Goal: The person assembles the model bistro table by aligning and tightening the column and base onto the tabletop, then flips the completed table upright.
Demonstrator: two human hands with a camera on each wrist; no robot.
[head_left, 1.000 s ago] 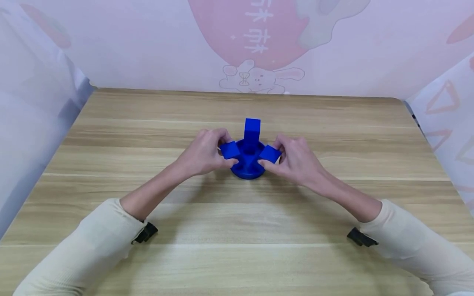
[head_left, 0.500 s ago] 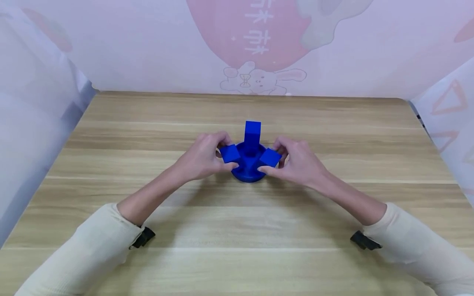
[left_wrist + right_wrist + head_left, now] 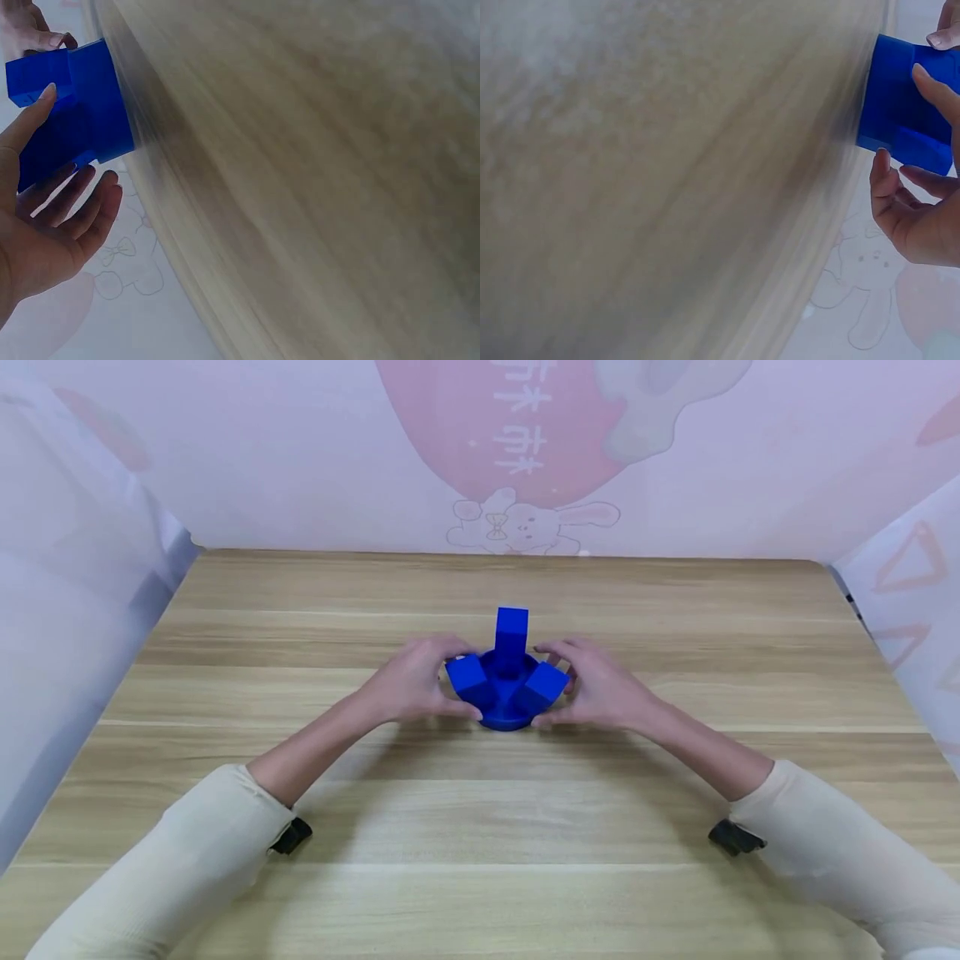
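A round blue base [image 3: 506,724] stands on the wooden table, with three square blue blocks rising from it: a left block [image 3: 467,673], a right block [image 3: 547,680] and a rear block [image 3: 512,625]. The left hand [image 3: 408,681] is spread around the left side, its thumb in front and fingers behind. In the left wrist view its thumb overlaps a block [image 3: 34,75], while the fingers are loosely spread. Opposite it, the right hand [image 3: 609,687] spans the right block with thumb and fingers apart. The right wrist view shows its thumb [image 3: 924,75] over the blue piece and loosely bent fingers.
Wood-grain table [image 3: 502,835] surrounds the blue piece. A pale printed backdrop [image 3: 300,460] with a rabbit drawing stands along the far edge, and white side panels [image 3: 67,568] flank the table. Dark devices [image 3: 291,836] sit at both sleeve cuffs.
Both hands have loosened from the left and right blocks: thumbs have moved down toward the base's front and the fingers have spread. The blocks stay in the base.
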